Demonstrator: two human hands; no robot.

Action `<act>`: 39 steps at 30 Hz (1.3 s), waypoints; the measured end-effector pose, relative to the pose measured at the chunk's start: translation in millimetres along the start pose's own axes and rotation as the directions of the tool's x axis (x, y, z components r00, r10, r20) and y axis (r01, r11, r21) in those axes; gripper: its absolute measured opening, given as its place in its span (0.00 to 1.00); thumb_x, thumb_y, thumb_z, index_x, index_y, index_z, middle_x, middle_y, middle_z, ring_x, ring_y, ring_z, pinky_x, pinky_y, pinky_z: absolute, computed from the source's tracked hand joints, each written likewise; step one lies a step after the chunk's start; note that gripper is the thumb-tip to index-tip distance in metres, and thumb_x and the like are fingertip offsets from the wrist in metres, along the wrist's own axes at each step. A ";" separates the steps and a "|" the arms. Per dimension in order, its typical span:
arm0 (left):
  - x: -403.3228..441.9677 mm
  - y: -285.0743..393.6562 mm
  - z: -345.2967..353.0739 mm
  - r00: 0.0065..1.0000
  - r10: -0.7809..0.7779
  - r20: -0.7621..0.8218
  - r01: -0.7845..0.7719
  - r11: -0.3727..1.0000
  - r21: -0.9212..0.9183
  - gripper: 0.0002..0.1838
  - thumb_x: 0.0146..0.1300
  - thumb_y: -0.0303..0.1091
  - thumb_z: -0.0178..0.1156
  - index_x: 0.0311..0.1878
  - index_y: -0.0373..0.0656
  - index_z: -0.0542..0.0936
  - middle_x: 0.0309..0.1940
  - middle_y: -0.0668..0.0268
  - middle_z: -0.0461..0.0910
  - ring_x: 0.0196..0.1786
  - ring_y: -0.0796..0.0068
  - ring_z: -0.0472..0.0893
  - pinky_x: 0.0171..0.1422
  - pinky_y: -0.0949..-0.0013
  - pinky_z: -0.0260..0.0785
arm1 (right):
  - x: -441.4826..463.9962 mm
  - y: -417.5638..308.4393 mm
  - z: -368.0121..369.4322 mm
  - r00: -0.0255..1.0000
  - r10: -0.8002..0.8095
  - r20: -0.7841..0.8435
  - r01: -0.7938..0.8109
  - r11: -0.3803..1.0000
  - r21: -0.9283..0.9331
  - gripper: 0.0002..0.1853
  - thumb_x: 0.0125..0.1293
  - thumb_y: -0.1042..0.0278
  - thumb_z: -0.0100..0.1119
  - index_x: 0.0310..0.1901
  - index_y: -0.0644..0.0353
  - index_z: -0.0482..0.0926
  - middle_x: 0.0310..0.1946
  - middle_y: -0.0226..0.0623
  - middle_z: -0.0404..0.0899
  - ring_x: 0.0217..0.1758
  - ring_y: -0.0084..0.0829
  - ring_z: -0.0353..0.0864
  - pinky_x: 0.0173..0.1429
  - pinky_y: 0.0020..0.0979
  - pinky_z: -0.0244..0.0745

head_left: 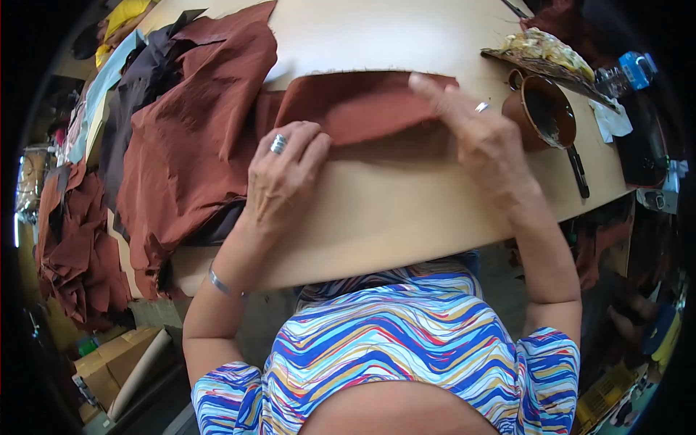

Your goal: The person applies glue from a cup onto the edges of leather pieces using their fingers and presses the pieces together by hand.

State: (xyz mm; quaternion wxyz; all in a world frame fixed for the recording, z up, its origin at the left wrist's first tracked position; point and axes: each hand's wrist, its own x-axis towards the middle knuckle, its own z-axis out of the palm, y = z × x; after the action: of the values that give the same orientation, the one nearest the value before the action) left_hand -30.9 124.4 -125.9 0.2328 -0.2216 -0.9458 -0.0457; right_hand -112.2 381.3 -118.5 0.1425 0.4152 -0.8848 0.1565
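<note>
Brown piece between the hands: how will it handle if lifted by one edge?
Probably floppy: the brown piece bows, its near edge curving. Likely light, since it looks thin. The far edge looks frayed, so it may shed threads if dragged over the table.

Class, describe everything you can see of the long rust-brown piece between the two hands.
The long rust-brown piece looks like matte, soft sheet material, cloth or thin leather. Its far edge is nearly straight and looks rough; its near edge bows toward the person. It lies across the pale table, with a shadow along its near side. The left hand touches its near left part; the right hand, blurred, is at its right end, grip unclear.
</note>
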 end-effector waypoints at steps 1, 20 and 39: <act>-2.1 -6.3 1.0 1.000 -0.003 -0.025 0.004 1.000 0.028 0.13 0.50 0.20 0.61 0.41 0.42 0.78 0.41 0.62 0.77 0.46 0.61 0.78 0.49 0.62 0.72 | 9.0 -0.3 -12.8 0.996 -0.007 -0.087 0.012 0.998 0.066 0.31 0.58 0.81 0.49 0.65 0.54 0.66 0.45 0.39 0.80 0.46 0.40 0.80 0.42 0.35 0.76; 9.7 -7.0 -25.7 0.899 -0.436 0.038 0.382 0.741 -0.552 0.14 0.56 0.20 0.62 0.46 0.41 0.75 0.35 0.61 0.80 0.37 0.69 0.82 0.43 0.70 0.74 | 55.3 9.8 -80.0 0.917 0.098 -0.386 -0.110 0.994 -0.010 0.18 0.64 0.81 0.48 0.54 0.59 0.78 0.45 0.37 0.83 0.36 0.22 0.82 0.41 0.29 0.78; -25.0 -7.0 -19.7 0.984 0.001 0.178 -0.044 0.969 0.242 0.20 0.56 0.29 0.54 0.54 0.50 0.78 0.46 0.67 0.80 0.36 0.76 0.80 0.40 0.68 0.67 | 45.7 46.5 40.2 0.986 -0.027 -0.166 -0.005 0.981 -0.193 0.35 0.54 0.89 0.47 0.65 0.51 0.66 0.44 0.45 0.79 0.40 0.47 0.80 0.47 0.39 0.78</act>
State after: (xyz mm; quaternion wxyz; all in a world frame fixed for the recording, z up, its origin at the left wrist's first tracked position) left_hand -5.8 104.4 -119.8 0.1743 -0.2051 -0.9585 0.0938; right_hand -181.4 362.0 -145.0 0.2569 0.3897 -0.8783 0.1039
